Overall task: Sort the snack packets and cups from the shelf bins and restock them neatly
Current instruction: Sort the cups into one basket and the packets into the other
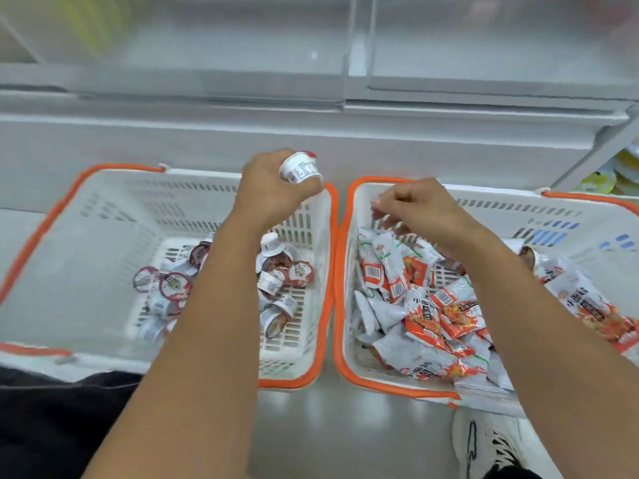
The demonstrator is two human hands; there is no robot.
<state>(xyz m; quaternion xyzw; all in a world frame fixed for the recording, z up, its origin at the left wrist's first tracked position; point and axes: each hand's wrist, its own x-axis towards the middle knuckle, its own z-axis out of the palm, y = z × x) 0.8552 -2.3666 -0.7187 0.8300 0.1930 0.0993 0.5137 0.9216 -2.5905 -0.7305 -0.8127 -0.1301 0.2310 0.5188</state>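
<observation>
My left hand (269,188) grips a small white snack cup (301,171) above the far right corner of the left basket (103,209). Several more sealed cups (162,285) lie on that basket's floor. My right hand (418,209) hovers over the right basket (342,271) with its fingers loosely curled downward and nothing held. Below it lies a heap of red and white snack packets (425,316).
Both baskets are white with orange rims and stand side by side on a grey floor. A white shelf base (311,133) runs behind them, with clear bins above. Yellow packets (622,174) show at the far right. My white shoe (491,444) is at bottom right.
</observation>
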